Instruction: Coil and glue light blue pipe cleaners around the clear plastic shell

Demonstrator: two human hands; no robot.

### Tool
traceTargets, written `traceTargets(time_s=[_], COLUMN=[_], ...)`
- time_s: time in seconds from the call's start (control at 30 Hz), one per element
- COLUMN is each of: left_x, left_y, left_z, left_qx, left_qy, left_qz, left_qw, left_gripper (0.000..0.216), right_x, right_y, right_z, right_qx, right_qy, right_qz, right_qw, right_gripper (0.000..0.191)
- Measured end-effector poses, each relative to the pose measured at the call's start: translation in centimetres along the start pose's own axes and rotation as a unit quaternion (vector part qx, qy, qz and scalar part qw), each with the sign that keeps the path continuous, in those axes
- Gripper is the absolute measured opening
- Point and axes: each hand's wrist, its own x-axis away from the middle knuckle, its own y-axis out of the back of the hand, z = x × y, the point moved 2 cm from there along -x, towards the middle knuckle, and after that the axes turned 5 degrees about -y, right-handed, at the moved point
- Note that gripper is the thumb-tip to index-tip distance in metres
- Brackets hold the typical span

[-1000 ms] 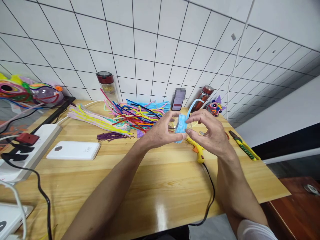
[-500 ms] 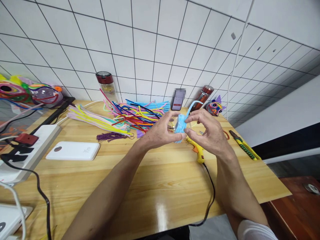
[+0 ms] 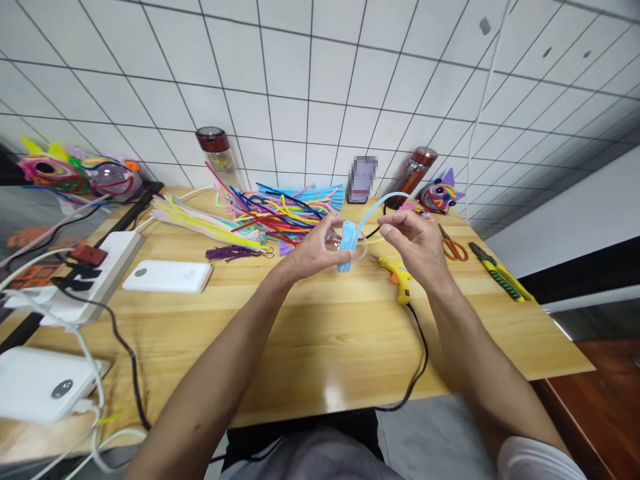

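Note:
A clear plastic ball (image 3: 360,247) with light blue pipe cleaners (image 3: 347,247) wrapped as a band around it is in my left hand (image 3: 316,255), which is closed on it between thumb and fingers. One blue pipe cleaner end (image 3: 376,205) rises from the band and arcs right, above my right hand (image 3: 415,245). That hand is apart from the ball, its fingers bent and thumb slightly away from them, with nothing visibly held. Just below lies a yellow glue gun (image 3: 401,283), its nozzle pointing towards the ball.
A pile of coloured pipe cleaners (image 3: 280,213) lies behind my left hand. Orange scissors (image 3: 454,248) and green-yellow pliers (image 3: 500,273) are at right. A phone (image 3: 361,181) and a red flask (image 3: 414,177) stand at the wall. A white power strip (image 3: 113,267) and power bank (image 3: 167,275) are left.
My right hand has drawn back from the blue band, and its fingers have come off it. The loose pipe cleaner end now arcs further right. The camera view has shifted slightly.

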Motion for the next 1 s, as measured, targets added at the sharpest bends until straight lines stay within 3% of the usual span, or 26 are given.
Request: traceTargets(time_s=[0.13, 0.33, 0.5, 0.67, 0.8, 1.0], left_x=[3.5, 7.2, 7.7, 7.9, 8.1, 8.2], left_y=[0.4, 0.9, 0.9, 0.7, 0.6, 0.5], left_z=[1.0, 3.2, 3.7, 3.5, 3.6, 2.9], left_qx=[0.029, 0.077, 0.093, 0.085, 0.102, 0.104], left_qy=[0.056, 0.102, 0.103, 0.079, 0.071, 0.076], left_qz=[-0.001, -0.006, 0.009, 0.006, 0.004, 0.008], left_qw=[0.998, 0.992, 0.99, 0.993, 0.992, 0.992], left_gripper=[0.082, 0.088, 0.089, 0.084, 0.083, 0.082], right_x=[3.0, 6.1, 7.3, 7.0, 6.0, 6.1], right_y=[-1.7, -5.2, -6.8, -5.9, -5.9, -6.6], right_z=[-1.4, -2.3, -2.4, -0.8, 0.6, 0.3], right_qx=[0.006, 0.031, 0.062, 0.093, 0.123, 0.115], right_qy=[-0.008, 0.072, 0.147, 0.214, 0.275, 0.295], right_qz=[-0.007, 0.004, 0.058, 0.062, 0.085, 0.099], right_qw=[1.0, 0.997, 0.985, 0.97, 0.95, 0.943], right_gripper=[0.02, 0.01, 0.013, 0.027, 0.025, 0.024])
